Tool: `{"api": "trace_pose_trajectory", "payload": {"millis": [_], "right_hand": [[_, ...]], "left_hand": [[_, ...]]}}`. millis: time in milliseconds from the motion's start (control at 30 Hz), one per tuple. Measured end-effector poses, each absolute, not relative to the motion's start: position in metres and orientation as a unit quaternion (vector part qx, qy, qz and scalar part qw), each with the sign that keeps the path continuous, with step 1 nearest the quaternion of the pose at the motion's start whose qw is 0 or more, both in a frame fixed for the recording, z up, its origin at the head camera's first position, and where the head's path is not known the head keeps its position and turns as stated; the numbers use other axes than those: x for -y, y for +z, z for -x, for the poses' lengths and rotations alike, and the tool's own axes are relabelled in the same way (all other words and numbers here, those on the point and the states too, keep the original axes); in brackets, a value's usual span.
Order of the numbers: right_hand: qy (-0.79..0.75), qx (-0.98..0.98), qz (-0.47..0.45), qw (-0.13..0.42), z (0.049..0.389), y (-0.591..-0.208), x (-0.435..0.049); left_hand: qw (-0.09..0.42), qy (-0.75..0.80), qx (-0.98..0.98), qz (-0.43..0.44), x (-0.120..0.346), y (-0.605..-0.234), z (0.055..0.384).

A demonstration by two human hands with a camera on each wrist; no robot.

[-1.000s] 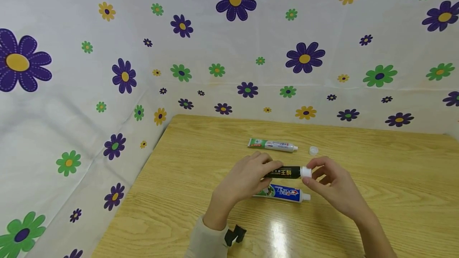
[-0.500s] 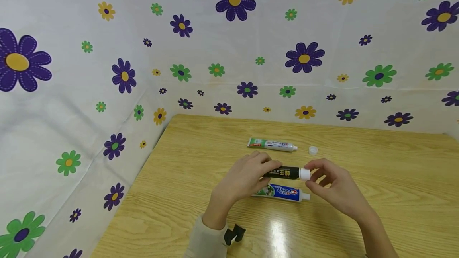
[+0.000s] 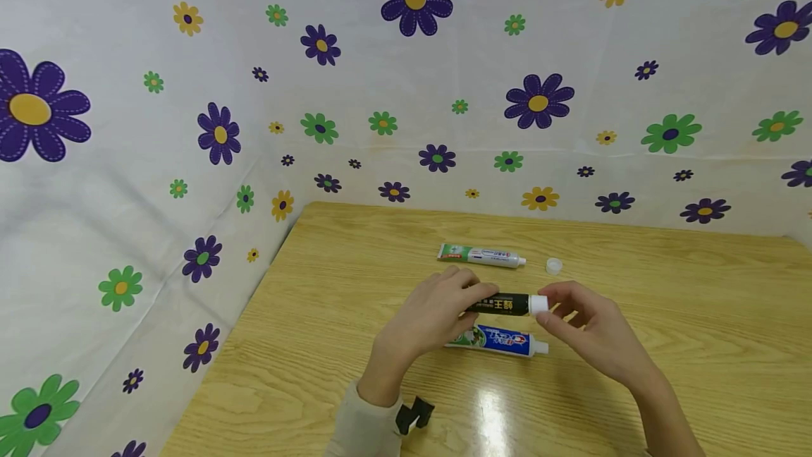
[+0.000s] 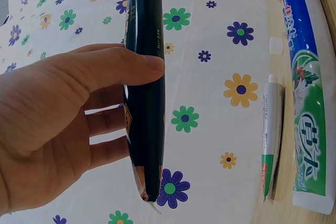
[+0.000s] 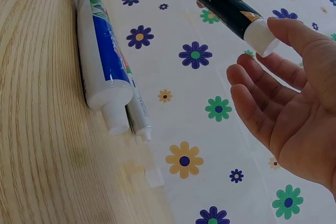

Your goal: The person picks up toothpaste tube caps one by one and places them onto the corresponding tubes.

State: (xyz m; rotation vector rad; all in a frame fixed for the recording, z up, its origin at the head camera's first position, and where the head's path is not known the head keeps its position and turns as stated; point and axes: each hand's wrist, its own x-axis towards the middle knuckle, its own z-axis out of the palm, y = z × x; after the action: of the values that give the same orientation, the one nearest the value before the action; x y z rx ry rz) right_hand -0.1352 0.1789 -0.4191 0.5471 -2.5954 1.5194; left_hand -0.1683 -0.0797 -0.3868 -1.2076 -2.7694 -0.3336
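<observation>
Beige cuff (image 3: 368, 418) at far left, behind the left hand (image 3: 434, 309). Left hand: thumb laid across the black tube (image 3: 507, 304), fingers curled around its far side; the tube is held level above the wooden table (image 3: 729, 358), its white-capped end pointing away from these fingers toward the other hand. Beyond the left fingertips, on the table, a small green-and-white tube (image 3: 485, 257) lies on its side, narrow nozzle to the right. Nearer the person, partly under the left hand, lies a blue-and-green tube (image 3: 507, 342), white end also to the right. Next along: the white cap (image 3: 538, 304) on the black tube, just at the right hand's fingertips. A loose cap (image 3: 554, 266) rests on the table beyond those fingertips, touching no tube. Right hand (image 3: 599, 330): thumb and index finger pinch the white cap, remaining fingers bent and off it. Step in hand, as judged: working the cap at the tube's mouth; whether loosening or tightening cannot be told, nor is any thread visible. Next move would seem to call for a firm left hold against twist, without squeezing the tube, and small turns from the right fingertips, kept in line with the tube.
</observation>
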Motion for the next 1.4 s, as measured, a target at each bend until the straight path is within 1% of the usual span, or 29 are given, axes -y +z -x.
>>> {"api": "trace_pose_trajectory", "payload": {"millis": [433, 767, 867, 1133, 1400], "right_hand": [[0.485, 0.859, -0.159, 0.038, 0.1354, -0.4191, -0.1776], [0.513, 0.835, -0.196, 0.035, 0.1368, -0.4208, -0.1807], [0.518, 0.827, -0.213, 0.045, 0.1367, -0.4202, -0.1813], [0.509, 0.819, -0.249, 0.093, 0.1368, -0.4212, -0.1808], [0.505, 0.816, -0.261, 0.1, 0.1379, -0.4219, -0.1804]], "left_hand": [[0.057, -0.105, 0.911, 0.396, 0.0794, -0.3871, 0.1682], [0.05, -0.112, 0.91, 0.396, 0.0796, -0.3865, 0.1678], [0.05, -0.112, 0.91, 0.396, 0.0797, -0.3869, 0.1682], [0.056, -0.107, 0.908, 0.401, 0.0795, -0.3883, 0.1689], [0.055, -0.104, 0.908, 0.401, 0.0796, -0.3887, 0.1686]]}}
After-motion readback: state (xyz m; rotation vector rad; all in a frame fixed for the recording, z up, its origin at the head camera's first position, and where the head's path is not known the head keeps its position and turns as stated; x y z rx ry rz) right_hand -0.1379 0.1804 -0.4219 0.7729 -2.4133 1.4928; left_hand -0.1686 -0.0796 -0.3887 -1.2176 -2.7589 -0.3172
